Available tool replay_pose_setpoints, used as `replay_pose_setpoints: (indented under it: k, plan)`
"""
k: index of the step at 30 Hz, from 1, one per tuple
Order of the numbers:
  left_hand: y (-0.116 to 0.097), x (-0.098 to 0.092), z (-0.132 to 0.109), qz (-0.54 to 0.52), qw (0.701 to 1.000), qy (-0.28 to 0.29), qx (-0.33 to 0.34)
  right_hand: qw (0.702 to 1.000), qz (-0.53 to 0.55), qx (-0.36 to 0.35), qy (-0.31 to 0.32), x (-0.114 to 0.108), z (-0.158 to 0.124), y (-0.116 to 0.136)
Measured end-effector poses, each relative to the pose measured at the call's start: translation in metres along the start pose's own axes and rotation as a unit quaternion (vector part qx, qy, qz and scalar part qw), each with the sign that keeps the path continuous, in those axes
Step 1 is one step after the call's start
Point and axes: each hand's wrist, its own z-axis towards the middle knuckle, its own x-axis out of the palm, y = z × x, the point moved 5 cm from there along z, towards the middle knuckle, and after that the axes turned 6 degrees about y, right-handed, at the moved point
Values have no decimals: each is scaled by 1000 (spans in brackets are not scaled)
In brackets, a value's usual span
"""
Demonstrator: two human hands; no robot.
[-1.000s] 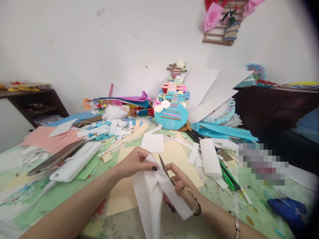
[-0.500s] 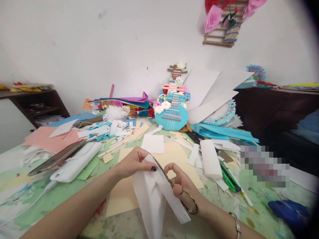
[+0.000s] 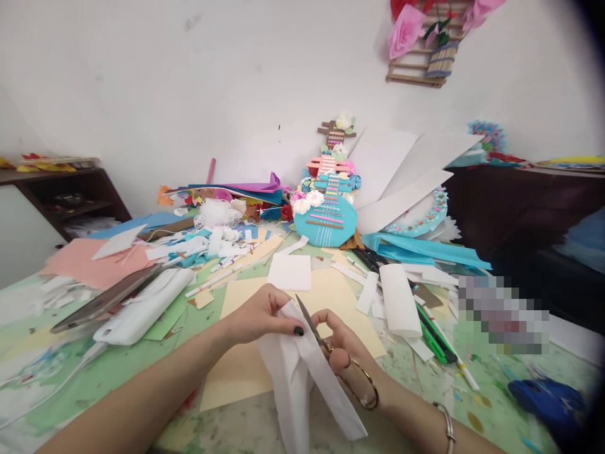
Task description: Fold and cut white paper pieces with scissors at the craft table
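Between thumb and fingers, my left hand (image 3: 267, 312) pinches the top of a folded white sheet of thin paper (image 3: 290, 384). The paper hangs down in two parts, a wide left piece and a narrower strip slanting to the lower right. My right hand (image 3: 347, 350) is closed around a pair of scissors (image 3: 309, 321), its fingers in the gold-coloured handles. The scissor blades point up and left, along the strip's right edge near my left thumb. Under both hands lies a cream sheet of card (image 3: 236, 378), with a small white square of paper (image 3: 289, 272) beyond them.
On the left are a phone (image 3: 106, 299) and a white power bank (image 3: 144, 306) with a cable. To the right stand a white paper roll (image 3: 400, 299) and a green cutter (image 3: 435, 337). Behind is a turquoise paper instrument (image 3: 326, 221) among paper scraps.
Both hands have shifted slightly right with the paper. The scissors' blades now show more clearly beside the top of the paper, tips apart from my left fingers.
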Motion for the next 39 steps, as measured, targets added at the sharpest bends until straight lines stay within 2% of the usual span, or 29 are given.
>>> replay_pose_setpoints:
  k: [5,12,14,16,18,20,22,24,26,27,28,29,30,33,34,36,39]
  plan:
    - [0,0,0,-8,1000,-3,2,1000,23,4,-2,-2,2,-2]
    - [2,-1,-1,-7,1000,3,-9,997,4,65,-36,-5,3,-2]
    - [5,-5,-1,-13,1000,-10,-15,996,-19,62,-67,-11,4,3]
    - [9,-13,-1,-17,998,-45,-29,984,-93,54,-142,-27,3,11]
    - [13,-23,0,-11,994,-88,-56,941,-228,70,-240,-49,-1,22]
    - [18,-34,1,32,986,-135,-90,857,-411,109,-292,-68,-5,33]
    - [21,-45,1,108,972,-173,-117,761,-559,142,-298,-81,-7,41]
    - [22,-55,2,182,955,-197,-125,683,-647,168,-293,-88,-7,43]
    - [24,-60,4,212,951,-194,-115,633,-706,151,-279,-86,-6,45]
    - [25,-61,5,211,955,-181,-105,620,-725,125,-273,-81,-5,46]
    - [26,-61,6,202,961,-163,-93,618,-733,94,-269,-75,-4,46]
    - [26,-60,7,186,969,-143,-81,629,-728,63,-266,-68,-2,46]
    - [26,-58,8,165,976,-124,-70,654,-708,40,-263,-61,-1,43]
    - [24,-53,10,112,988,-96,-49,775,-596,20,-208,-42,6,25]
    - [24,-51,11,97,990,-94,-46,803,-566,23,-185,-37,9,18]
    - [23,-49,12,79,992,-93,-41,832,-529,29,-163,-31,13,8]
    - [24,-52,13,73,989,-119,-42,859,-481,28,-173,-39,14,5]
